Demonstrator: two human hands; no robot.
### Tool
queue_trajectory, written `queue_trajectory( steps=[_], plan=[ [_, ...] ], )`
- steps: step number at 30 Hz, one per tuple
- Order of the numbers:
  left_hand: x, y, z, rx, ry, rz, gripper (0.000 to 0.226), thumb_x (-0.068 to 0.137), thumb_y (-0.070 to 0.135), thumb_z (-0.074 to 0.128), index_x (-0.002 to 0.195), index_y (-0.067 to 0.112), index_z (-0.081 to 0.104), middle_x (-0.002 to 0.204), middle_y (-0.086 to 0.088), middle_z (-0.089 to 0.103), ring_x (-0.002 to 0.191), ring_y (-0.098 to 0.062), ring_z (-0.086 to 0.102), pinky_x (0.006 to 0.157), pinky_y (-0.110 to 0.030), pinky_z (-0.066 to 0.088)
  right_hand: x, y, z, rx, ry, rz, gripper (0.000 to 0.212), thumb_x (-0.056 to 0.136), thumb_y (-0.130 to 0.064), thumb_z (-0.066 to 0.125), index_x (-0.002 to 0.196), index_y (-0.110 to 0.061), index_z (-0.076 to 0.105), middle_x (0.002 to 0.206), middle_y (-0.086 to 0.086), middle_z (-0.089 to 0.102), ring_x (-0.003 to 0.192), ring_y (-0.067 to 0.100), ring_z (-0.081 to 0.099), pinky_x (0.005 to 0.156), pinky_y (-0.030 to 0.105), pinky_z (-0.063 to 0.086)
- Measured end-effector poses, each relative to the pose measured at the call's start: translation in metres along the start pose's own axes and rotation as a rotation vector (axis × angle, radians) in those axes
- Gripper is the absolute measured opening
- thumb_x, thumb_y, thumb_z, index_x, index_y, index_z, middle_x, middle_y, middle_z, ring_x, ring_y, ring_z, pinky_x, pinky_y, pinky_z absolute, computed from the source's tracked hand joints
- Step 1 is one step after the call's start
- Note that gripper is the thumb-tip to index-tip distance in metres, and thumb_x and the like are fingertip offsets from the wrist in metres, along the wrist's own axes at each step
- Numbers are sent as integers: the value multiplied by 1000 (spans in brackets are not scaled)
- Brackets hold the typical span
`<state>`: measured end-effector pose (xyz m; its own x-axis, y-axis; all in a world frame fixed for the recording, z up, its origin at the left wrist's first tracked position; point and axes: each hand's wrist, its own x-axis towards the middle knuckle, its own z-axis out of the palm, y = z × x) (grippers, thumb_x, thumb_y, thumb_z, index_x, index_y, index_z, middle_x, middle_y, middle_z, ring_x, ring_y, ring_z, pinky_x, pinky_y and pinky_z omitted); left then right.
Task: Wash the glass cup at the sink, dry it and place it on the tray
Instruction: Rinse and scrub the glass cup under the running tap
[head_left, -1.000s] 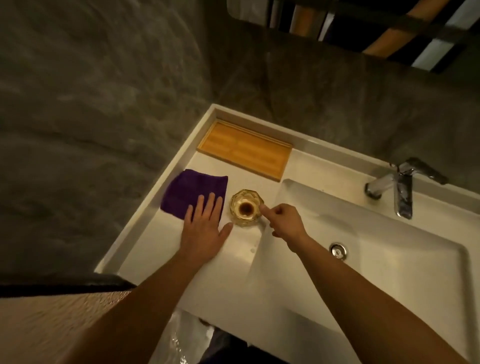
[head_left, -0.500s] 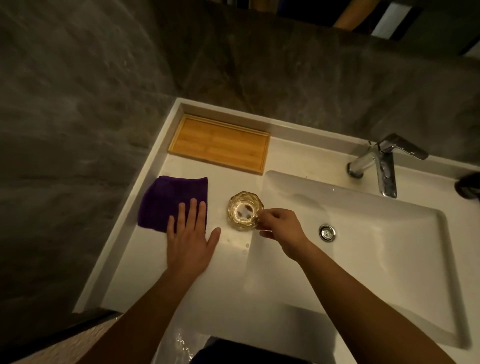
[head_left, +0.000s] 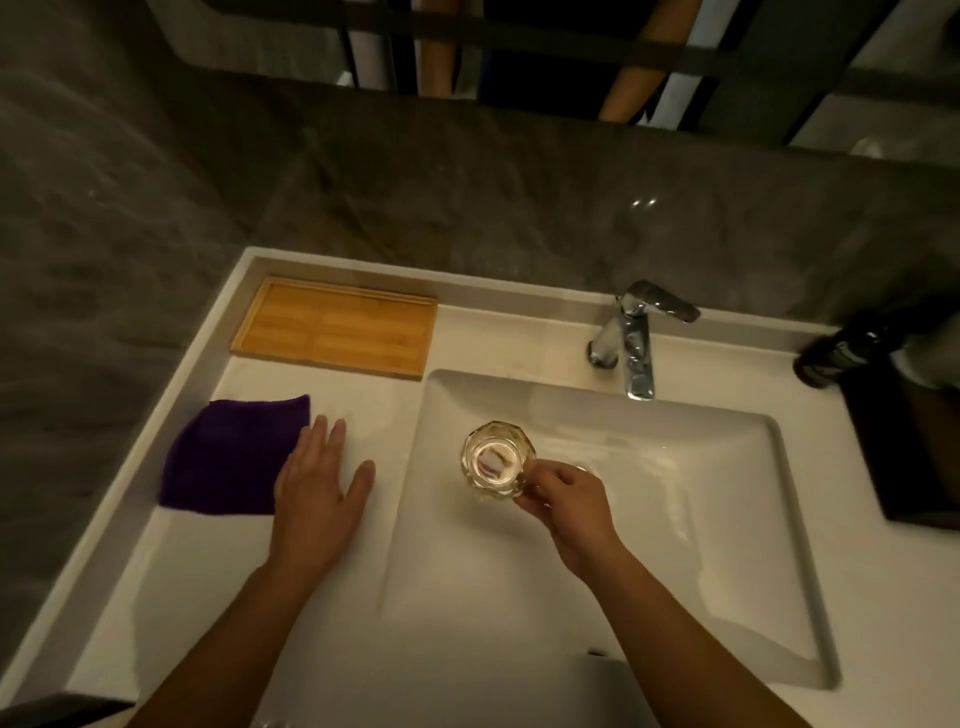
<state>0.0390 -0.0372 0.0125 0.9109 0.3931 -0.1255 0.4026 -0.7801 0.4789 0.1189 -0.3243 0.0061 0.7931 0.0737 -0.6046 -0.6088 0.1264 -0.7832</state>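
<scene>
Glass cup held over the basin, washing not yet begun

The right hand (head_left: 563, 501) is clamped on the rim of the faceted clear glass cup (head_left: 496, 460), upright above the white rectangular sink (head_left: 675, 519). The left hand (head_left: 317, 493) lies flat, fingers apart, on the white surface (head_left: 363, 410). Rigid, fragile and likely slippery when wet; grasp around the wall.
</scene>
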Motion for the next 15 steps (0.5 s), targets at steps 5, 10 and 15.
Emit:
queue_trajectory(
  steps=[5, 10, 15],
  plan=[
    [14, 103, 20, -209, -45, 43, 67, 101, 46, 52, 158, 16, 33, 165, -6, 35, 152, -24, 31, 121, -33, 22, 5, -21, -77, 35, 79, -18, 16, 90, -6, 75, 97, 8, 78, 106, 36, 74, 89, 32, 74, 83, 39, 66],
    [31, 216, 39, -339, -28, 163, 60, 97, 46, 61, 150, 19, 48, 154, -5, 51, 140, -24, 48, 114, -39, 40, 15, -43, -132, 58, 112, -15, 15, 92, -5, 74, 97, 8, 77, 90, 26, 72, 80, 26, 73, 76, 35, 66],
    [66, 311, 49, -314, -39, 325, 68, 94, 52, 63, 151, 19, 45, 157, -6, 47, 143, -25, 45, 115, -38, 37, 29, -60, -153, 81, 136, -38, 15, 90, -5, 75, 95, 9, 77, 88, 25, 72, 84, 29, 71, 90, 48, 65]
  ],
)
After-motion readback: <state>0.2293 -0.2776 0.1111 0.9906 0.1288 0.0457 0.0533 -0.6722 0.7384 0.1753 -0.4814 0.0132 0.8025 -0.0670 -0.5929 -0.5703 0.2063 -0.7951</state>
